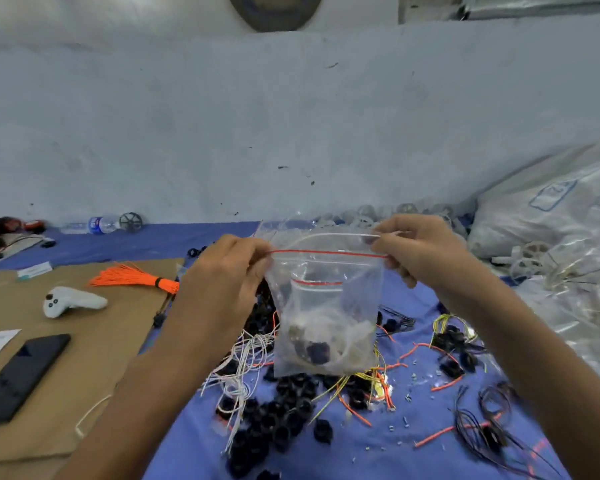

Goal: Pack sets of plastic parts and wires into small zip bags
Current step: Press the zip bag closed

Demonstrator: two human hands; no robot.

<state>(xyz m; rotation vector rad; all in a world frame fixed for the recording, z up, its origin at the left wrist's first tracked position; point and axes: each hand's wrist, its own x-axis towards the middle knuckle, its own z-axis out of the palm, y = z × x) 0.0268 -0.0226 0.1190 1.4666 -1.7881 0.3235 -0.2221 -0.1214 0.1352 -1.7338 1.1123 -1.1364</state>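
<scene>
Black plastic parts (284, 424) on blue cloth (361, 459), cardboard (94, 341) left, scuffed pale wall (291, 116)

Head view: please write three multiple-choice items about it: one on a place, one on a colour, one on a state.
1. Where does the orange wire bundle lie? A on the brown cardboard; B on a shelf; C in a drawer.
2. The seal line on the zip bag is: A blue; B red; C green.
3. How is the zip bag held? A lying flat; B hung on a hook; C gripped by the left hand and the right hand.
Key: 1 A, it rests on the cardboard; 2 B, a red stripe crosses the top; 3 C, each hand grips an upper corner.
</scene>
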